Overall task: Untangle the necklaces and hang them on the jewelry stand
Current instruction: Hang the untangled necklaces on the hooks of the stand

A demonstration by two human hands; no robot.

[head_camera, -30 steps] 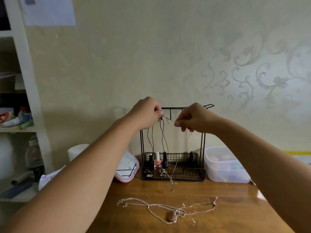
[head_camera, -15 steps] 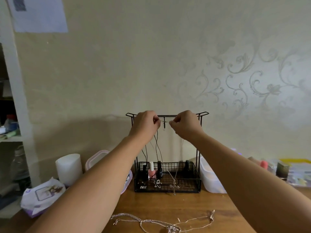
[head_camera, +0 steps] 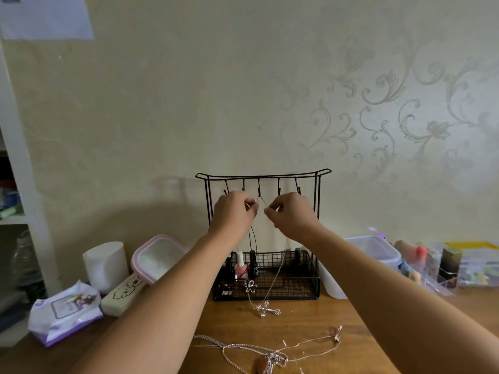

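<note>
Both hands have dropped just below the stand's (head_camera: 263, 176) hooks: the left hand (head_camera: 234, 211) and right hand (head_camera: 290, 213) each pinch an end of the thin chain (head_camera: 261, 198), which now seems draped over the middle hook; its cross pendant (head_camera: 267, 311) rests on the table (head_camera: 337, 314), so release looks near

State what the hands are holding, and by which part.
Both hands, left and right, pinch the cross necklace by its thin chain ends beneath the stand's middle hook.
</note>
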